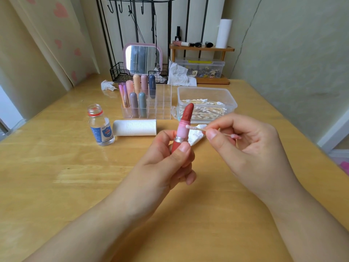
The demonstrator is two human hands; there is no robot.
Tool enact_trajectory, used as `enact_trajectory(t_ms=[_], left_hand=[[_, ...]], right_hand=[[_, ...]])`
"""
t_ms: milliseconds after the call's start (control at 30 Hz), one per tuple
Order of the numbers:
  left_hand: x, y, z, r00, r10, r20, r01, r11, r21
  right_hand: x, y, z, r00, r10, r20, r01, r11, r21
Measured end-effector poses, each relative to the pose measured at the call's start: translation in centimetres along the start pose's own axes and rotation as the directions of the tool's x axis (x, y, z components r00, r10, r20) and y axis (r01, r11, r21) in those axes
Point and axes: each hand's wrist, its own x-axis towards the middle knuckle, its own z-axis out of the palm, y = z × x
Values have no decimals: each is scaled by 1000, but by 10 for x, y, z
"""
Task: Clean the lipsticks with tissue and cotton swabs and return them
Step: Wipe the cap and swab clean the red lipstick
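Left hand (170,157) grips the opened lipstick (184,125) upright — right hand (245,140) pinches a cotton swab (196,128), its tip touching the lipstick's pink collar.

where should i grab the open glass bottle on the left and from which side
Grip the glass bottle round its labelled middle, coming from the near left, probably with the left hand once it is free. It stands upright with no cap, so keep it vertical and stay off the open mouth. The tissue roll lies close on its right, which crowds that side.
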Motion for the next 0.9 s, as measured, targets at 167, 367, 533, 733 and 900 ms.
enact_trajectory(t_ms=[167,367,533,733,900], left_hand=[[0,-1,-1,1000,11,13,-11,1000,2],[0,0,-2,999,21,32,-21,1000,2],[1,-2,-2,999,18,29,-19,1000,16],[2,-4,-2,999,15,30,-15,1000,1],[2,-4,0,999,10,41,-10,1000,-15]], right_hand=[[0,0,-1,1000,-17,-5,17,1000,-18],[2,2,-4,1000,3,-14,-3,1000,-12],[1,0,1,1000,-6,-7,6,1000,-10],[2,0,-2,1000,8,-28,-9,1000,-20],[1,-2,0,1000,9,-26,-9,1000,-8]])
